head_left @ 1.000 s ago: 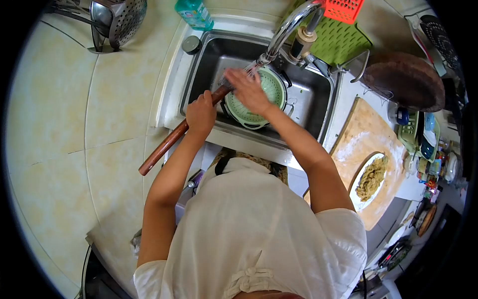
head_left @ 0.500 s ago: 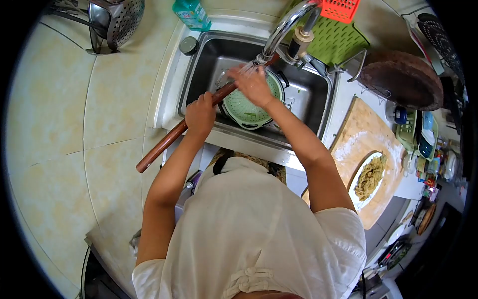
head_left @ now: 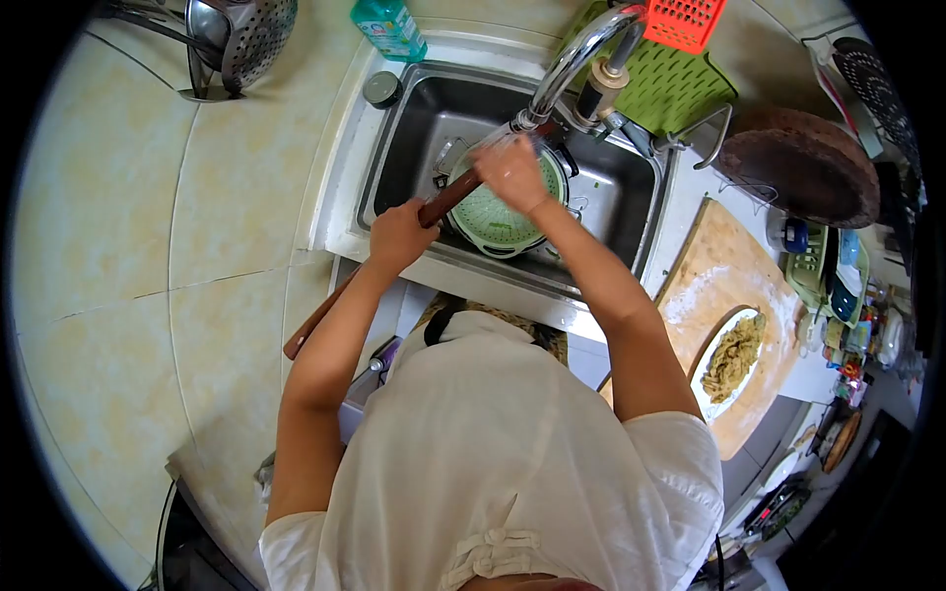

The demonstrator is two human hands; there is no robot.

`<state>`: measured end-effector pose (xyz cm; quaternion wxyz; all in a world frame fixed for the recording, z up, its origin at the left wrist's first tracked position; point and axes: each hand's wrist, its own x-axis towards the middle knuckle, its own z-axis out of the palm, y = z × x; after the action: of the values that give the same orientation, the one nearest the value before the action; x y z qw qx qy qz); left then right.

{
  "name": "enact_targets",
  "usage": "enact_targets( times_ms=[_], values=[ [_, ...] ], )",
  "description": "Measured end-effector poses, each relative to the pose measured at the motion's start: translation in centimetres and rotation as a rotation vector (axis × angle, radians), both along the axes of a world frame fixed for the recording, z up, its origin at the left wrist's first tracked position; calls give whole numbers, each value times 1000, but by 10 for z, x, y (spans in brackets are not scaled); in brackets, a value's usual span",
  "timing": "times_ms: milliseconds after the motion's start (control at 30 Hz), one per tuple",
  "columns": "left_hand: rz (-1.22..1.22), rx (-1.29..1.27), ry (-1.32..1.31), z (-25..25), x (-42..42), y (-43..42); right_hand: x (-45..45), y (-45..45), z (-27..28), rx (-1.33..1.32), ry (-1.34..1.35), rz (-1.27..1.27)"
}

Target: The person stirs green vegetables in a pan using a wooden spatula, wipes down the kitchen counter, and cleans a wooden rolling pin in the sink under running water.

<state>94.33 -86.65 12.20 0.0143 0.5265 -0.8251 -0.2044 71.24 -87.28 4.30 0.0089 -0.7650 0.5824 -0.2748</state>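
Note:
A long brown wooden rolling pin (head_left: pixel 453 197) slants across the sink (head_left: pixel 616 231), its far end under the running tap (head_left: pixel 572 61). My left hand (head_left: pixel 400 236) is closed round its middle, above the sink's front edge. Higher up, my right hand (head_left: pixel 510 173) wraps the pin right below the stream, slightly blurred by motion. Beneath both hands a pale green colander (head_left: pixel 501 232) sits in the sink with a few green scraps inside. The pin's near end passes partly behind my left forearm.
A floured wooden board (head_left: pixel 705 246) on the right carries a white plate (head_left: pixel 711 402) of brownish food. A teal bottle (head_left: pixel 389 30) and a small round jar (head_left: pixel 381 90) stand by the sink's left corner. A thick round block (head_left: pixel 803 167) leans at the back right.
My right hand, spread against the pin before, now wraps round it. The pin's near end has swung slightly right and down, partly behind my left forearm. The view has shifted a little.

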Motion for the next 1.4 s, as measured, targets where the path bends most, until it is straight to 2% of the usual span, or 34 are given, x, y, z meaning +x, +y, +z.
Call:
enact_targets(
  times_ms=[33,100,200,333,400,500,633,833,900,967,1000,1100,1300,1400],
  values=[
    [-12,48,22,2,5,-1,-19,-5,1,77,128,-84],
    [-35,148,66,6,15,-1,-52,-12,-5,-175,39,-132],
    [61,417,27,22,24,-1,-64,-12,-14,-148,-136,-179],
    [161,621,136,24,22,-1,-22,-2,-7,-262,-101,-125],
    [171,676,227,17,16,-1,20,8,-2,-140,-69,-42],
    [243,713,269,12,10,3,41,9,8,-296,-305,54],
    [231,717,247,14,21,10,-3,-2,-10,-213,-19,-82],
    [238,746,222,29,41,18,-46,-16,-46,-105,-385,-327],
    [270,772,214,27,42,17,-32,-21,-39,32,-921,-492],
    [300,919,298,24,42,13,-20,-28,-33,188,-1377,-598],
    [314,993,340,23,41,12,-14,-32,-35,151,-1897,-403],
    [464,1294,480,26,37,10,1,-34,-27,118,-2179,-375],
    [559,1593,514,23,43,6,16,-29,-26,85,-2138,-554],
    [473,1595,471,12,49,4,7,-33,-27,123,-2121,-584]
  ],
)
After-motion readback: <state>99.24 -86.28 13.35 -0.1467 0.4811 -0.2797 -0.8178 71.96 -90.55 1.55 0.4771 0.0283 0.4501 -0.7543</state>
